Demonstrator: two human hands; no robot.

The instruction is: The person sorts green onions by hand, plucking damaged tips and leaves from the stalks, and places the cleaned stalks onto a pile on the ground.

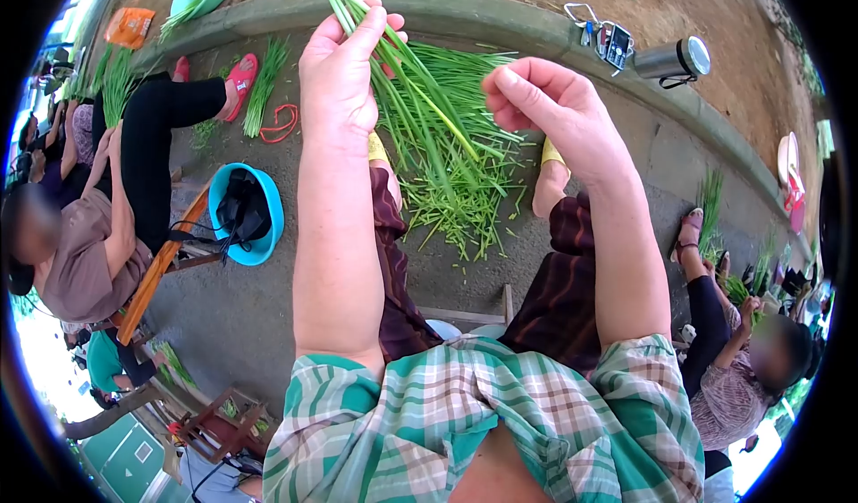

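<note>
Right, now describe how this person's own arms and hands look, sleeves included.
Both the left hand and the right hand are bare: no gloves, and no ring, watch or bracelet shows. The forearms are uncovered too. The left sleeve and right sleeve are loose plaid cloth in green, white and brown, ending above the bare forearms.

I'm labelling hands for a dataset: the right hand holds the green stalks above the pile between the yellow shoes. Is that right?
Not quite: in the head view, the left hand holds the green stalks above the pile between the yellow shoes.
</note>
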